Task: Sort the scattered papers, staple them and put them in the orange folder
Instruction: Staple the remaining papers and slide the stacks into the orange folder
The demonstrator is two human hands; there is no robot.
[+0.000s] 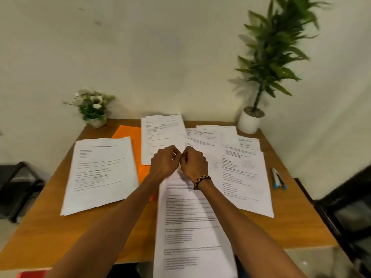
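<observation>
My left hand [165, 162] and my right hand [193, 163] meet over the middle of the wooden table [50, 233]. Their curled fingers pinch the top edge of a printed paper set [188, 221], which runs from my hands toward me past the table's front edge. The orange folder [128, 135] lies flat at the back left, partly under a paper stack [100, 173] and another sheet [160, 135]. More printed sheets [247, 177] overlap on the right, and several loose ones [210, 135] lie behind them.
A blurred blue and white item [278, 178] lies near the right edge. A small flower pot [94, 109] stands at the back left corner and a tall plant in a white pot [250, 121] at the back right. Dark furniture flanks the table.
</observation>
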